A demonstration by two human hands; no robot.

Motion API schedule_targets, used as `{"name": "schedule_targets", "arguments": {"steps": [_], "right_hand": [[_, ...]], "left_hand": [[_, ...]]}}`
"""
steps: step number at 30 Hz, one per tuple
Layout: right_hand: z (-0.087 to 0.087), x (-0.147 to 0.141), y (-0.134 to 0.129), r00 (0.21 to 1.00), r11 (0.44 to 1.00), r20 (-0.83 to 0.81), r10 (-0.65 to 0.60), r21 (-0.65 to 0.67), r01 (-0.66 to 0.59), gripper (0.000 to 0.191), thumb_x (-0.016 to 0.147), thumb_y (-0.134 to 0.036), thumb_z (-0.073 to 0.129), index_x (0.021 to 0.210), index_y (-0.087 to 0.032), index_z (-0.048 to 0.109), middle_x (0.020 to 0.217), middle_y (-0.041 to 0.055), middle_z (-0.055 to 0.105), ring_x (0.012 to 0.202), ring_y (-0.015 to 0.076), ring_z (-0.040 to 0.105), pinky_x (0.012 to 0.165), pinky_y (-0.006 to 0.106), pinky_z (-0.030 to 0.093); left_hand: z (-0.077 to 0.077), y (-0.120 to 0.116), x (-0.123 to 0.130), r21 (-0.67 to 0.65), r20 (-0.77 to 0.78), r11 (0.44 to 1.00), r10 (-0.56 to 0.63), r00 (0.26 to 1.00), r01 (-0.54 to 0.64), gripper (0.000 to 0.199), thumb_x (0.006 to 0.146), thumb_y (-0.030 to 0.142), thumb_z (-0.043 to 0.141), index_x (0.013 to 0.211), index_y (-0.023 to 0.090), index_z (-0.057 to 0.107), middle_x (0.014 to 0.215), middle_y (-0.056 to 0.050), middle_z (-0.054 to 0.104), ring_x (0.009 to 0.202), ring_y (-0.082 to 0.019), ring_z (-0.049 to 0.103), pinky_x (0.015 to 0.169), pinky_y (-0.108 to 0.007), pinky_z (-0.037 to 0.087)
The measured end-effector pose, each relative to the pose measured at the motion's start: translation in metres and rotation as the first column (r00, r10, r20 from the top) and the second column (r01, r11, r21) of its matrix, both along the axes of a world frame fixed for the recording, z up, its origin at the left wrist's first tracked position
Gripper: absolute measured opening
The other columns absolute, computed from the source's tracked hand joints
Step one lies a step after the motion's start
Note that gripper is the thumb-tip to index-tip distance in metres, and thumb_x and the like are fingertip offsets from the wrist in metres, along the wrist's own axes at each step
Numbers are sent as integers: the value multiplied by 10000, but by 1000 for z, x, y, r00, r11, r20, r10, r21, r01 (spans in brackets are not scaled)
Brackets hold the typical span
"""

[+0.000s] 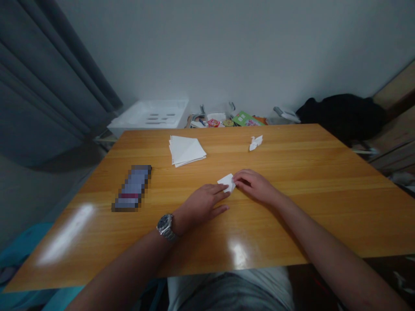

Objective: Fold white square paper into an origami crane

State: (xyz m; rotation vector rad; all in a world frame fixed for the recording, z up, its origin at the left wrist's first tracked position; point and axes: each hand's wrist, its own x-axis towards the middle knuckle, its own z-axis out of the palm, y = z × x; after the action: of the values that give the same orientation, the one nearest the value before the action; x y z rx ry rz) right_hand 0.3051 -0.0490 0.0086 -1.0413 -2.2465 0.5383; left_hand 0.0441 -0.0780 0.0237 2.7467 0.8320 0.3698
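Observation:
A small folded white paper (226, 180) lies on the wooden table between my hands. My left hand (207, 201) rests with its fingers stretched out, the fingertips pressing on the near left part of the paper; a metal watch (166, 226) is on that wrist. My right hand (254, 185) pinches the paper's right edge between thumb and fingers. Farther back on the right stands a folded paper crane (256, 142). A stack of white paper sheets (186, 150) lies behind my left hand, toward the back of the table.
A pixelated phone (132, 188) lies on the table (308, 172) at the left. Beyond the far edge are a white plastic tray (155, 113), a green booklet (247, 119) among small items, and a black cloth (340, 114). A grey curtain (48, 77) hangs at left.

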Motion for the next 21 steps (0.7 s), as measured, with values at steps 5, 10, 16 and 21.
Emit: {"name": "schedule_targets", "arguments": {"steps": [5, 10, 16, 21], "right_hand": [[-5, -5, 4, 997, 998, -54, -60, -36, 58, 137, 975, -278, 577, 972, -209, 695, 958, 72, 676, 936, 218, 616, 859, 380, 503], [-10, -7, 3, 982, 980, -82, -172, -113, 162, 99, 913, -284, 658, 954, -206, 704, 967, 62, 624, 886, 201, 606, 788, 341, 509], [-12, -12, 2, 964, 960, -36, -262, -108, 257, 67, 901, -238, 645, 867, -190, 677, 925, 57, 583, 859, 201, 585, 771, 336, 496], [-14, -16, 2, 955, 954, -15, -295, -62, 294, 76, 905, -220, 623, 842, -188, 651, 902, 56, 577, 855, 209, 580, 761, 338, 486]], "left_hand": [[4, -2, 3, -33, 16, 999, 12, 1000, -11, 466, 1015, 445, 487, 1407, 197, 533, 1412, -97, 596, 1280, -248, 571, 1098, -411, 453], [4, -3, 4, -16, -18, 999, 32, 999, -32, 478, 1019, 456, 467, 1448, 247, 493, 1487, -80, 526, 1256, -255, 580, 1068, -416, 467], [5, -4, 4, 21, -57, 999, 34, 998, -33, 480, 1016, 475, 461, 1421, 225, 532, 1471, -86, 540, 1232, -266, 587, 1058, -416, 463], [5, -3, 6, 41, -78, 999, 17, 997, -14, 484, 1019, 463, 463, 1414, 191, 532, 1457, -90, 554, 1258, -269, 571, 1076, -411, 449]]}}
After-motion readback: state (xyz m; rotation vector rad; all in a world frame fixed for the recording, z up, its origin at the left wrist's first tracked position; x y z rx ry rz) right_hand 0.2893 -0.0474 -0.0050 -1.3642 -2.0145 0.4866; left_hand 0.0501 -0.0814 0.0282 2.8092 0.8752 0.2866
